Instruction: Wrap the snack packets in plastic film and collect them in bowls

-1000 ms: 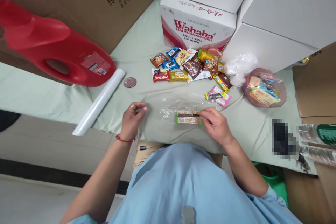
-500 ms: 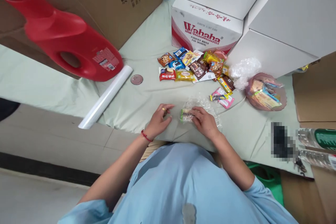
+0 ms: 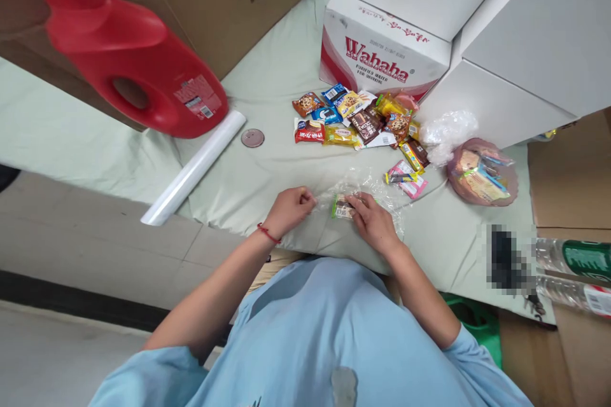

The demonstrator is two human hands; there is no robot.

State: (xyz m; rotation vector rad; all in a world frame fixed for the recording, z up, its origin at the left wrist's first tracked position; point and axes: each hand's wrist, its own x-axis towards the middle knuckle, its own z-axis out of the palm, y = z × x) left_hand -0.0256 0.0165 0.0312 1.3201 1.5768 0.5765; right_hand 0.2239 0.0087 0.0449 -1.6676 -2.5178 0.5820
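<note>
Clear film (image 3: 382, 189) looks pinched tight in the left hand (image 3: 287, 211), while the right hand (image 3: 375, 222) sits over the snack bar (image 3: 342, 206), on the near side of the Wahaha box (image 3: 384, 57) — can't tell if it grips. Too hard a tug could tear thin film, imo — or a light press could let the bar skid.
</note>
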